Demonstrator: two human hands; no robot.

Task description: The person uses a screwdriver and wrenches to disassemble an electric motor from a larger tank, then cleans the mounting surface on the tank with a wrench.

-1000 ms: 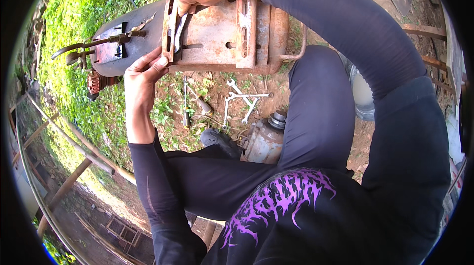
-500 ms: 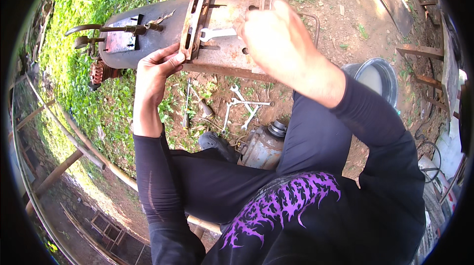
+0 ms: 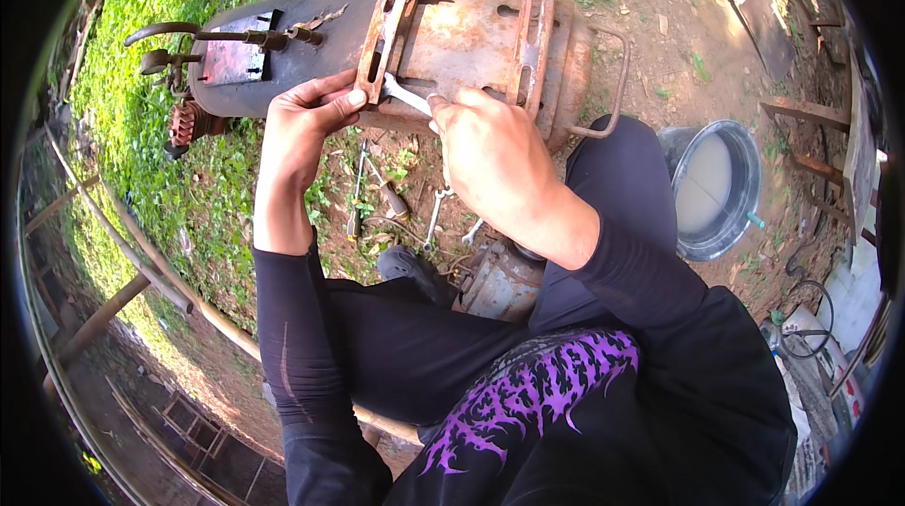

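A rusty metal tank (image 3: pixel 462 40) with a dark rounded left end lies on its side in front of me. Across its top runs a slotted metal bracket (image 3: pixel 389 21). My left hand (image 3: pixel 304 134) pinches the bracket's near end between thumb and fingers. In my right hand (image 3: pixel 504 153) is an open-end wrench (image 3: pixel 409 99), its fingers closed round the shank. The wrench's jaw sits against the right side of that bracket, close to my left fingertips; whether it grips a nut there is hidden. A second slotted bracket (image 3: pixel 534 49) stands farther right on the tank.
Wrenches (image 3: pixel 436 219) and screwdrivers (image 3: pixel 357 195) lie on the ground below the tank. A grey motor-like metal part (image 3: pixel 500 285) sits between my legs. To the right stands a bucket (image 3: pixel 718 247) with cloudy liquid. A bent handle (image 3: pixel 622 82) sticks out from the tank's right end.
My right hand has come down toward me, tilting the wrench from nearly level to a downward slant. The second bracket, mostly covered before, now shows. My left hand keeps its pinch.
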